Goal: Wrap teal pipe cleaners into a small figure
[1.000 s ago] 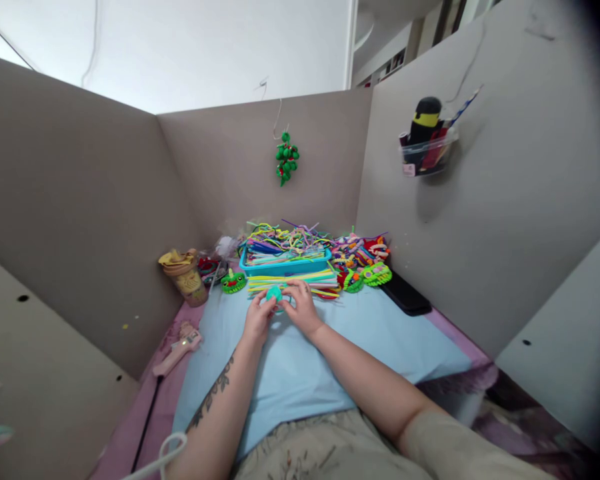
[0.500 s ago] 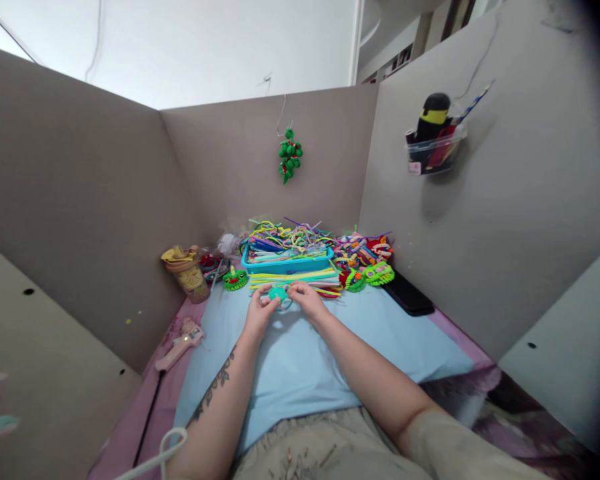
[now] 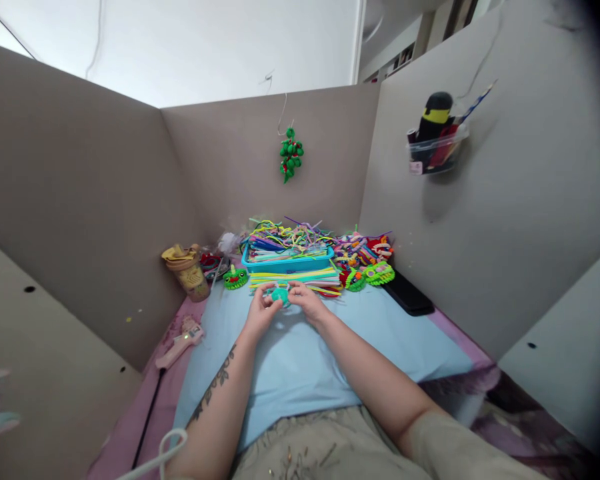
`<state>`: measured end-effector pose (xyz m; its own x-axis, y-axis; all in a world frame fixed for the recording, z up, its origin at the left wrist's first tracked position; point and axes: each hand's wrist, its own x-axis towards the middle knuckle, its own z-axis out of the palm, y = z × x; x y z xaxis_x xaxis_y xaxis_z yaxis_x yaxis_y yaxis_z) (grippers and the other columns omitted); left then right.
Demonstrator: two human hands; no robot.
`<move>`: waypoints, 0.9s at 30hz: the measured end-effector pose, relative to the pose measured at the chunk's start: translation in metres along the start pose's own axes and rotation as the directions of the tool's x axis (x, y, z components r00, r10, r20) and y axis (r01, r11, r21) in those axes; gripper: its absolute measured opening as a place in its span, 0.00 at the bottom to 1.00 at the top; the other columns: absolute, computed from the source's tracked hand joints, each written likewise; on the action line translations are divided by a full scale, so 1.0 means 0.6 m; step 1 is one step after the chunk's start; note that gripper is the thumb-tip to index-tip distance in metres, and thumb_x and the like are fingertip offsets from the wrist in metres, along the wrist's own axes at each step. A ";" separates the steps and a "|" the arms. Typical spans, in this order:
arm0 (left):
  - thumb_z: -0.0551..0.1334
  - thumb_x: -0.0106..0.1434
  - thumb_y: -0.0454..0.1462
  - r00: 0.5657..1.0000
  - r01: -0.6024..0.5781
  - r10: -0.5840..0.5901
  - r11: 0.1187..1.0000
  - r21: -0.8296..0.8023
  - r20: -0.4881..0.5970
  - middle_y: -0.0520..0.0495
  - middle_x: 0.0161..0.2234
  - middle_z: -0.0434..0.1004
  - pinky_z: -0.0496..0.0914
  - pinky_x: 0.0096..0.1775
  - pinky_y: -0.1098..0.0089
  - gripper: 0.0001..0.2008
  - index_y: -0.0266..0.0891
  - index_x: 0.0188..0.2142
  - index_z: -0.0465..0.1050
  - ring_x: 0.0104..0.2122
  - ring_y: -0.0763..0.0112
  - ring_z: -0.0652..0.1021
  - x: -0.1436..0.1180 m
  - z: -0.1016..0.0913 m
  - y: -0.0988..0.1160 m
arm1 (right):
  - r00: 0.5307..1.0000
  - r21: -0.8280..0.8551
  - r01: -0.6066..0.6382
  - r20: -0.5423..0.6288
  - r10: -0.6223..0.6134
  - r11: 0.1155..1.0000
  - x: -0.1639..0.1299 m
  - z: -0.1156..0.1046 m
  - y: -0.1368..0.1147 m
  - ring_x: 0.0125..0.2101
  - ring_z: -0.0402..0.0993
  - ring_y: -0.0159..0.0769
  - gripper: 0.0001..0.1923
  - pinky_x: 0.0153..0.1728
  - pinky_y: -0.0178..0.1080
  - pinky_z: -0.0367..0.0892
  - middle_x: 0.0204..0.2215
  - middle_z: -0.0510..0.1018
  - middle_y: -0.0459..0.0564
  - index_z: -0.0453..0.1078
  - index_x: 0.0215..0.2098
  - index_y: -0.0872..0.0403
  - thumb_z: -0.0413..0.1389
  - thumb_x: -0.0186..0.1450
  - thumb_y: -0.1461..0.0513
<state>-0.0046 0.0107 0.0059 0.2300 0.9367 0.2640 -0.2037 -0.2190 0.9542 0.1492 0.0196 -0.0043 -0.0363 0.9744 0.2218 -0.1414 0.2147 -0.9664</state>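
A small teal pipe-cleaner piece (image 3: 280,296), rounded in shape, is held up between my two hands above the blue cloth. My left hand (image 3: 261,312) pinches its left side with thumb and fingers. At its right side my right hand (image 3: 306,301) is closed, fingertips and thumb on the edge of the piece. Just behind the hands lies a bundle of straight pipe cleaners (image 3: 295,278) in yellow, teal and red. The fine detail of the piece is too small to make out.
Behind stands a blue tray (image 3: 287,265) heaped with pipe cleaners. Green figures (image 3: 235,278) sit nearby. A pink glue gun (image 3: 181,347) and a lidded cup (image 3: 189,275) are at left; a black phone-like slab (image 3: 409,293) lies right. Grey panels (image 3: 270,153) enclose the table.
The teal piece has turned slightly between my fingers, and a light loop below it no longer shows. My right fingers have shifted a little; the surroundings stay as they were.
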 end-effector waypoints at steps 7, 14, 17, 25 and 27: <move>0.68 0.47 0.42 0.990 0.053 -0.052 0.999 0.006 -0.129 0.52 0.23 0.74 0.67 0.31 0.71 0.33 0.37 0.50 0.57 0.23 0.71 0.75 0.004 0.002 -0.003 | 0.999 -0.061 0.015 -0.036 -0.017 0.998 0.000 0.005 -0.004 0.52 0.59 0.46 0.16 0.53 0.44 0.49 0.42 0.70 0.52 0.71 0.20 0.53 0.62 0.46 0.50; 0.67 0.48 0.42 0.979 -0.031 0.047 0.996 0.083 -0.199 0.50 0.25 0.75 0.67 0.33 0.70 0.26 0.38 0.45 0.62 0.27 0.71 0.76 0.004 0.002 -0.007 | 0.995 -0.098 0.036 -0.087 -0.045 0.994 -0.001 0.005 0.000 0.50 0.62 0.47 0.17 0.52 0.47 0.52 0.44 0.69 0.53 0.66 0.16 0.55 0.62 0.48 0.51; 0.66 0.48 0.42 0.976 -0.051 0.076 0.991 0.126 -0.206 0.49 0.26 0.75 0.67 0.32 0.71 0.23 0.38 0.43 0.64 0.27 0.70 0.75 0.004 0.000 -0.006 | 0.994 -0.146 0.066 -0.079 -0.078 0.987 -0.001 0.002 -0.001 0.50 0.62 0.46 0.17 0.52 0.46 0.53 0.46 0.66 0.53 0.65 0.16 0.55 0.62 0.48 0.51; 0.64 0.50 0.39 0.971 -0.100 0.140 0.975 0.200 -0.195 0.53 0.24 0.71 0.65 0.30 0.73 0.19 0.38 0.42 0.66 0.25 0.74 0.72 0.001 -0.005 -0.006 | 0.994 -0.200 0.104 -0.014 -0.109 0.974 0.002 0.001 0.010 0.56 0.56 0.45 0.16 0.55 0.45 0.50 0.52 0.61 0.53 0.72 0.24 0.53 0.60 0.51 0.49; 0.64 0.51 0.38 0.968 -0.126 0.176 0.957 0.260 -0.179 0.52 0.24 0.71 0.65 0.32 0.72 0.17 0.38 0.41 0.67 0.26 0.73 0.72 -0.001 -0.002 -0.005 | 0.993 -0.164 0.109 -0.024 -0.114 0.980 0.003 0.003 0.014 0.55 0.57 0.46 0.17 0.55 0.47 0.51 0.52 0.62 0.53 0.73 0.24 0.54 0.60 0.51 0.48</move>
<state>-0.0054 0.0113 0.0030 0.0162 0.9169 0.3987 0.0232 -0.3990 0.9167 0.1464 0.0229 -0.0116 0.0038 0.9448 0.3277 0.0198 0.3276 -0.9446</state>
